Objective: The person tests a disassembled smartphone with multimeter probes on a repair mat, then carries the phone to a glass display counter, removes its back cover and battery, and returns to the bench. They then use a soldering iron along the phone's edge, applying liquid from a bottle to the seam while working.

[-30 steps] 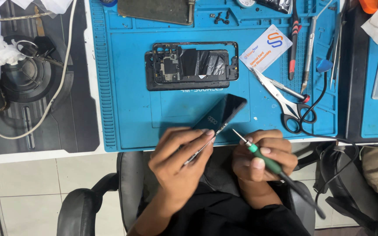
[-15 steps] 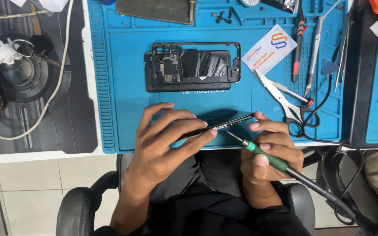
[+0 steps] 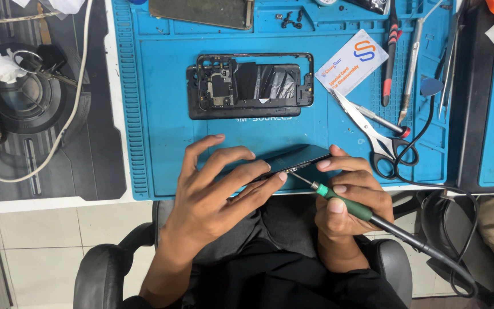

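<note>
My left hand grips a dark, thin phone body near the front edge of the blue work mat, fingers spread over it. My right hand holds a green-handled screwdriver, its tip touching the phone's lower edge, with the index finger steadying the phone's right end. A black phone frame with exposed parts lies farther back on the mat.
Scissors, a white card, a red-and-black tool, metal tweezers and small screws lie on the mat. A white cable and keys rest on the dark pad at left.
The phone has turned from a raised, tilted pose to lying nearly flat along the mat's edge. My left hand spread over it, and the screwdriver tip came to its lower edge.
</note>
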